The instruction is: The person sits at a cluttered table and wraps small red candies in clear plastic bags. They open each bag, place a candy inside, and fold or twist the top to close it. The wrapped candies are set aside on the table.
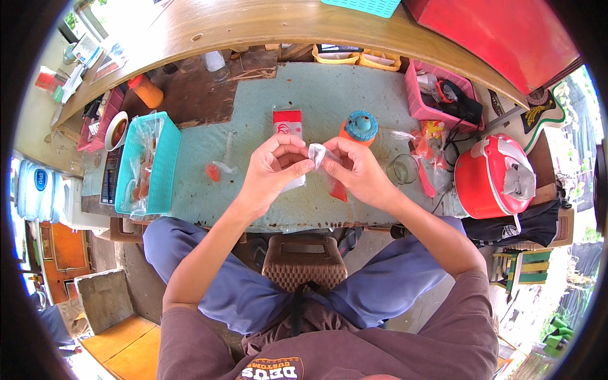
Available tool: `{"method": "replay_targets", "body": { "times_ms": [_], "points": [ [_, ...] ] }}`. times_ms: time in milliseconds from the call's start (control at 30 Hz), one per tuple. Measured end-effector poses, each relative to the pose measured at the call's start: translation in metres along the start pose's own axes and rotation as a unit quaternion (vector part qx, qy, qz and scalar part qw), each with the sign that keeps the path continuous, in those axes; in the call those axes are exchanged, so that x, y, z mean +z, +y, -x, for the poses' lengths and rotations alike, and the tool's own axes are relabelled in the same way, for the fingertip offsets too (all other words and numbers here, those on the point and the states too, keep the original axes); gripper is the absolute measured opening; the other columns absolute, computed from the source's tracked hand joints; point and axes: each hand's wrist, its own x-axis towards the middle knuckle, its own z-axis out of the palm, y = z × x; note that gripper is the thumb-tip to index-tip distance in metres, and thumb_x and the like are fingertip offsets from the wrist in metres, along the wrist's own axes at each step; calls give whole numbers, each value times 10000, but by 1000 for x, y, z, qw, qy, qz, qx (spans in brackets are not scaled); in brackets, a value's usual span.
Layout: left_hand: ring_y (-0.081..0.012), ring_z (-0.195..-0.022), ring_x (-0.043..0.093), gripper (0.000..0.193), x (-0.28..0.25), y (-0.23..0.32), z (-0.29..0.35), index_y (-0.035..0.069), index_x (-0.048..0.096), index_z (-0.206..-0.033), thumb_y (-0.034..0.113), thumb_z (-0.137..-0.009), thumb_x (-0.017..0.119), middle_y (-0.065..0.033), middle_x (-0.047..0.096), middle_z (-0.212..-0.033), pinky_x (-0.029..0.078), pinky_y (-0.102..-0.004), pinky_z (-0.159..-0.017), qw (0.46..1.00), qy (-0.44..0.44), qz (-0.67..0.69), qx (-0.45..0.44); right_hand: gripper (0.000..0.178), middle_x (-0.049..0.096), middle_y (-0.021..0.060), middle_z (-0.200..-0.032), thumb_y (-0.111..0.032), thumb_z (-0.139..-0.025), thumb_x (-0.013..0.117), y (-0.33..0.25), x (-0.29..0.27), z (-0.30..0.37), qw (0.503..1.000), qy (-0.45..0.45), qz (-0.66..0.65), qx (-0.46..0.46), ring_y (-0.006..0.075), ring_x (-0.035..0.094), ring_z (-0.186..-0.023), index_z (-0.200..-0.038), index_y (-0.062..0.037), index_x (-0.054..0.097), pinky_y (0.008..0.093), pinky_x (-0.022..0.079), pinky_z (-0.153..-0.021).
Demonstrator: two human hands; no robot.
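Note:
Above the worn blue-green tabletop, both of my hands pinch the gathered top of a small clear plastic bag (316,154). My left hand (278,168) grips it between thumb and fingertips; my right hand (354,166) closes on it from the other side. Something red-orange (338,191) shows in clear plastic below my right hand; it looks like the bag's lower end. Partly behind my left hand lies a red and white box (288,119). Beyond my right hand stands an orange container with a blue lid (361,126). Another small bag with red-orange contents (214,172) lies to the left.
On the left is a turquoise basket (166,168) of plastic bags. To the right stand a drinking glass (404,168), several packets (432,158), a pink basket (415,104) and a red cooler jug (475,174). A wooden shelf (253,28) overhangs the far edge.

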Motion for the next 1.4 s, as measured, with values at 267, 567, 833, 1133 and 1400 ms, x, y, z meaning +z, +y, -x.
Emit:
{"method": "replay_targets", "body": {
  "times_ms": [267,567,833,1133,1400],
  "points": [
    [-124,-951,655,247,0,-9,-2,22,594,-1106,-1,-903,732,-55,673,-1027,527,-274,-832,996,48,-49,64,176,580,-48,-801,-186,-979,695,-2,-4,-2,993,-69,54,73,26,520,-733,-973,-14,657,232,420,-630],
    [-86,-910,642,237,1,-2,0,-6,671,-1147,138,-963,712,-24,700,-1028,509,-248,-770,997,1,-64,-45,153,625,-1,-906,-94,-941,703,-3,-1,1,995,22,92,11,52,579,-796,-1036,-14,614,270,482,-706],
    [-52,-865,596,192,-3,-3,2,24,682,-1094,154,-958,719,14,678,-959,477,-231,-751,993,-24,-104,-51,179,635,34,-1015,-154,-972,675,2,-2,-2,994,-56,84,-46,102,607,-986,-1085,-38,598,298,501,-865],
    [-76,-842,632,90,-5,2,-3,37,642,-1014,100,-964,683,-10,678,-924,500,-252,-746,1000,15,-8,-10,288,692,70,-1069,-299,-1058,554,-3,1,-5,970,-22,-213,114,139,619,-1097,-1131,-27,613,305,481,-947],
    [-78,-760,632,53,-1,4,2,30,638,-962,26,-930,680,-14,688,-845,495,-247,-689,995,52,-71,47,199,692,63,-1020,-224,-1015,648,-4,-1,-2,980,-95,-163,69,137,675,-899,-979,-39,584,310,545,-801]
  ]
}}
